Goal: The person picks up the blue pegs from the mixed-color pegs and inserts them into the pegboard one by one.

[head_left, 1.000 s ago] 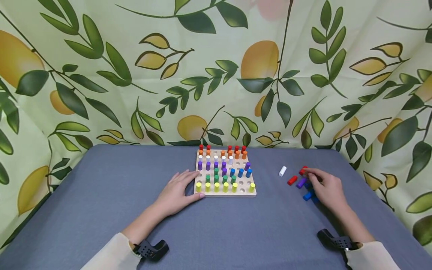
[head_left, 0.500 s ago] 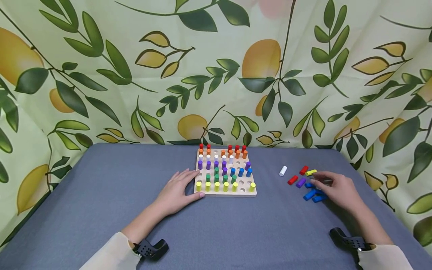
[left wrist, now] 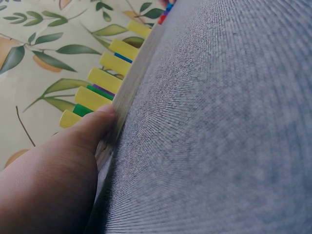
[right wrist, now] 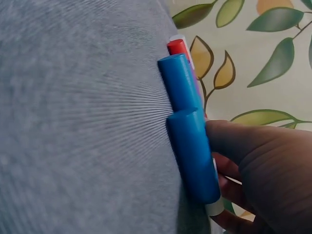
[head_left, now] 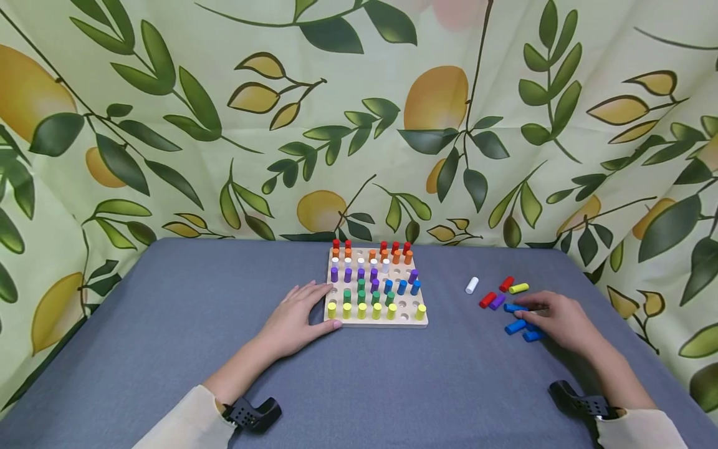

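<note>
A wooden pegboard (head_left: 367,324) holds rows of coloured pegs in the head view. At its front left corner rests my left hand (head_left: 297,321), thumb along the front edge and fingers at the left side. The left wrist view shows that thumb against the board's edge (left wrist: 134,87), beside yellow pegs (left wrist: 105,80). My right hand (head_left: 563,319) is low over the loose pegs, finger and thumb pinching a blue peg (head_left: 513,307). Other blue pegs (head_left: 515,327) lie by the thumb. In the right wrist view, a white peg (right wrist: 214,208) shows partly behind a blue one (right wrist: 192,156).
Left of the right hand lie a white peg (head_left: 472,285), red pegs (head_left: 487,300), a purple peg (head_left: 497,302) and a yellow peg (head_left: 518,288). Some board holes (head_left: 402,304) have no peg. A patterned cloth (head_left: 359,125) hangs behind the grey table (head_left: 392,386).
My right hand has moved from the red pegs toward the blue ones, and the yellow peg now lies apart from it. The purple peg has shifted slightly left. The left hand stays at the board.
</note>
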The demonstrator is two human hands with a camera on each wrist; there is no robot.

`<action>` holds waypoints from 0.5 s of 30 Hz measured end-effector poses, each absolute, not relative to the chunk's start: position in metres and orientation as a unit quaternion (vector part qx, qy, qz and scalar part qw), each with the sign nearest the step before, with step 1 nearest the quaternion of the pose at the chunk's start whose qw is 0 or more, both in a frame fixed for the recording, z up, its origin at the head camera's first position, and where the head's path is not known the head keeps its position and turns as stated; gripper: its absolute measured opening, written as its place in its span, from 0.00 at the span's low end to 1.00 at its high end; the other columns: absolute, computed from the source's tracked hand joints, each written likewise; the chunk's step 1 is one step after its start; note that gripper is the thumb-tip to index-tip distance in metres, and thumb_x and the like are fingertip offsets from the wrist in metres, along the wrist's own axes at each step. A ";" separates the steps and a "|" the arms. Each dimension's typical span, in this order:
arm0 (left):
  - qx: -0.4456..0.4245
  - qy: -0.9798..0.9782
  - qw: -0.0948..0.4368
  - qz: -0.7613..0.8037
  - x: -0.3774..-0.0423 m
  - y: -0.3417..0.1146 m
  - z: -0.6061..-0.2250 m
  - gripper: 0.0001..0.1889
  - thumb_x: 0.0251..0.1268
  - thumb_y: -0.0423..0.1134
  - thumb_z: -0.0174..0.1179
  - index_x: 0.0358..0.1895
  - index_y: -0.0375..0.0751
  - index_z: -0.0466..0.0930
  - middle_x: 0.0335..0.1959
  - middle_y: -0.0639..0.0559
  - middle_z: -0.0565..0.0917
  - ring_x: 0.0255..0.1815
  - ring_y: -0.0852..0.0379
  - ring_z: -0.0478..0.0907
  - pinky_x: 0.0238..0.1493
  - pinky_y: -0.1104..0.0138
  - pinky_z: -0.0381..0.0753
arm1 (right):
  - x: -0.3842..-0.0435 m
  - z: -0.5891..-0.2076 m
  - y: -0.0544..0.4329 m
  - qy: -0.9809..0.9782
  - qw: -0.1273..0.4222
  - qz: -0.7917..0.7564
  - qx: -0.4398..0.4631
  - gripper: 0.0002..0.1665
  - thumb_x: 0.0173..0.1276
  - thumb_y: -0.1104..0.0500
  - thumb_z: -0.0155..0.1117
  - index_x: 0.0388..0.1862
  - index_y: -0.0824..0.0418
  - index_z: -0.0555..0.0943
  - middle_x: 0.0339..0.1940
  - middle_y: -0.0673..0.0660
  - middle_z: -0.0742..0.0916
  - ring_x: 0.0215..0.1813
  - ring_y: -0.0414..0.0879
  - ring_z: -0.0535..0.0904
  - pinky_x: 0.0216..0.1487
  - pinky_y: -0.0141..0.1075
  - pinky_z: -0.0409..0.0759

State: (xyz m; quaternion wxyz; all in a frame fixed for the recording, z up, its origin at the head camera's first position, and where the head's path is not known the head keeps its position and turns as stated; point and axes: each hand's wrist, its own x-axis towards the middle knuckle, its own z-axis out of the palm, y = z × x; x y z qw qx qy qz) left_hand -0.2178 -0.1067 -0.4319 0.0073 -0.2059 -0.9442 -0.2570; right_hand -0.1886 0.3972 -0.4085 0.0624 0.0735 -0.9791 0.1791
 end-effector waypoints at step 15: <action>-0.203 -0.944 0.005 -0.259 -0.217 -0.106 -0.432 0.42 0.63 0.66 0.63 0.76 0.49 0.68 0.75 0.47 0.71 0.81 0.43 0.59 0.83 0.43 0.51 | -0.188 -0.402 0.391 -0.979 0.061 0.181 0.068 0.15 0.68 0.51 0.71 0.45 0.61 0.89 0.40 0.58 0.91 0.34 0.33 0.78 0.33 0.28 0.77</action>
